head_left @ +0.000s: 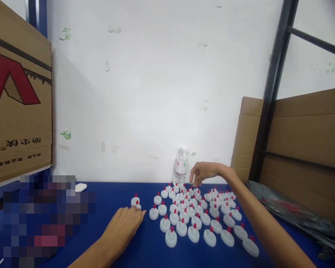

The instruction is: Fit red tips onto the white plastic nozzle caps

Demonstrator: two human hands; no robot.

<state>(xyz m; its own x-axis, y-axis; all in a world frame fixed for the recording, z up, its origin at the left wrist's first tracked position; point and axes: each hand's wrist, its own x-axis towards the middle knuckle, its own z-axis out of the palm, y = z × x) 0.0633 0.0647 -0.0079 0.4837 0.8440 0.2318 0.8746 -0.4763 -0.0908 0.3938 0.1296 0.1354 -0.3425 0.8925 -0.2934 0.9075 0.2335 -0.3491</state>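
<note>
My left hand [125,222] rests low over the blue table, back up. Its fingers curl round a small white bottle [138,206] with a red tip, mostly covered by the hand; the thumb sticks out to the right. Just behind stands a similar white bottle [134,201]. My right hand [203,172] hovers above the far side of a large group of red-tipped white bottles [193,234]. Its fingers bend downward and slightly apart, with nothing visible in them. Beside it, a clear water bottle [181,167] stands against the wall.
A printed cardboard box [19,111] rises at the left. Below it is a pixelated area on the table [106,193], with a white object [80,187] beside it. Cardboard sheets [307,149], a dark metal frame [270,82] and a grey plastic bag [284,203] border the right.
</note>
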